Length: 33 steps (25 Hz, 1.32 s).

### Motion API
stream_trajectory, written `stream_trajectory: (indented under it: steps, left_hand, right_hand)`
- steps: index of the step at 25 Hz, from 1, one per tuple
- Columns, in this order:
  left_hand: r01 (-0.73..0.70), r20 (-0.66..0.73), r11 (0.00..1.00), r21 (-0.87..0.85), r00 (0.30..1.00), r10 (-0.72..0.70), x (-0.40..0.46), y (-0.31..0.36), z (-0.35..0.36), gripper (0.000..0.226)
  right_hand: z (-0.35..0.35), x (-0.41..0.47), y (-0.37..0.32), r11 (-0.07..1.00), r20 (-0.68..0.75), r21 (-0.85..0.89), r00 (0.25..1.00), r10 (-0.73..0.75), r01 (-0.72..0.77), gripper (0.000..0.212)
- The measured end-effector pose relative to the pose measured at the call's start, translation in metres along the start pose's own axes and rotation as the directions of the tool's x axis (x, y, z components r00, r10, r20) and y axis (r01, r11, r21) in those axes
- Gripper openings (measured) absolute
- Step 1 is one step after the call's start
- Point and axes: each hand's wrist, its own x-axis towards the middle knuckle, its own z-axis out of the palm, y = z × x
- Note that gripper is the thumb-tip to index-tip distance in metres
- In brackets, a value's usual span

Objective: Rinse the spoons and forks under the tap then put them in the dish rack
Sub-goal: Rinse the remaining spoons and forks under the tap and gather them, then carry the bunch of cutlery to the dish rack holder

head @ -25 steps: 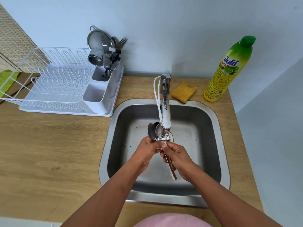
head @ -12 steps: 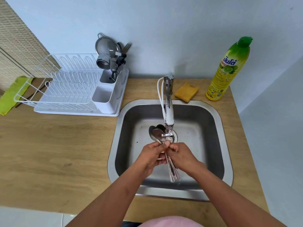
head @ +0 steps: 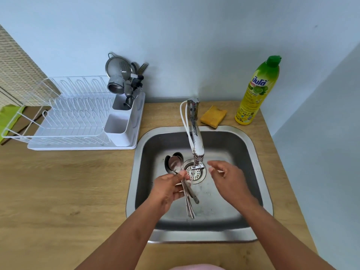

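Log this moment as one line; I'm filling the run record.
left hand: holds spoons over sink | right hand: open, empty, beside tap | dish rack: awaiting spoons

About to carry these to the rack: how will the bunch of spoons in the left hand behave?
The spoons look like stiff metal, so they should not flex. Probably wet from the tap, they may slip. The left hand alone pinches them mid-handle, so the splayed handles may fan out.

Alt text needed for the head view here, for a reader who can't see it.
Over a steel sink, the left hand grips a bundle of spoons beside the tap while the right hand hovers open and empty. A white dish rack with utensils in its caddy stands on the wooden counter to the left; a sponge and green soap bottle sit behind the sink.
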Motion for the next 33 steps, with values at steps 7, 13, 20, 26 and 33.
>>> stream_trajectory:
  steps: [7,13,20,26,33]
  left_hand:
    - [-0.157,-0.065,0.979,0.132,0.984,0.167,-0.002,0.005,0.0,0.028]
    - [-0.226,-0.095,0.949,0.221,0.963,0.251,-0.004,0.007,-0.004,0.023]
    - [-0.299,-0.202,0.892,0.34,0.903,0.38,-0.008,0.006,-0.009,0.028]
    - [-0.352,-0.179,0.882,0.315,0.89,0.419,-0.025,0.021,-0.01,0.016]
    - [-0.471,-0.058,0.835,0.284,0.861,0.505,-0.072,0.064,-0.012,0.022]
  right_hand:
    - [-0.019,0.114,-0.085,0.84,0.176,-0.356,0.912,-0.37,0.41,0.049]
    - [-0.01,0.171,-0.103,0.738,0.317,-0.528,0.904,-0.288,0.42,0.038]
    - [-0.028,0.135,-0.087,0.851,0.283,-0.394,0.927,-0.247,0.347,0.033]
    - [-0.043,0.011,-0.093,0.889,-0.086,0.019,0.886,-0.455,0.458,0.015]
    - [-0.004,-0.046,-0.09,0.88,0.114,0.038,0.873,-0.475,0.474,0.029]
